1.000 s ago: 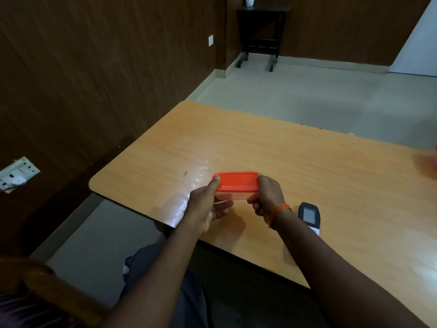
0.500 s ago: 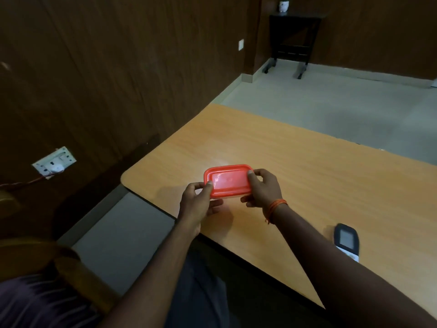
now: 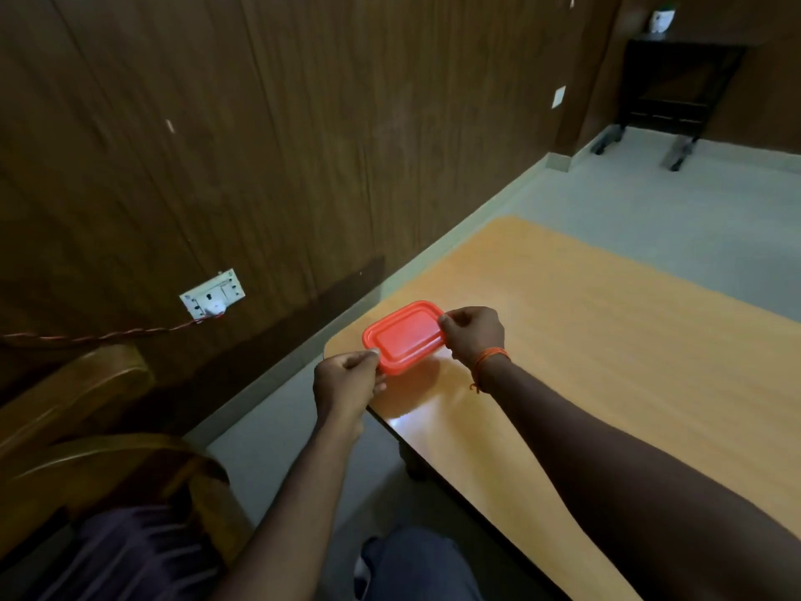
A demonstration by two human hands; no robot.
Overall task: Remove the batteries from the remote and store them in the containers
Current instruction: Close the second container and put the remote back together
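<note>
A small container with a red lid (image 3: 405, 336) is held just above the near left corner of the wooden table (image 3: 607, 349). My left hand (image 3: 346, 379) pinches its near left corner. My right hand (image 3: 472, 336), with an orange thread at the wrist, grips its far right end. The lid sits on the container. The remote is out of view, and no batteries can be seen.
The table's left edge and front edge run close to my hands. A wooden chair (image 3: 73, 409) stands at the left. A wall socket (image 3: 212, 294) with a cable is on the panelled wall. A dark side table (image 3: 676, 88) stands far back.
The view has swung left, so the remote has left the frame. Both hands keep hold of the red-lidded container, now nearer the table's left corner.
</note>
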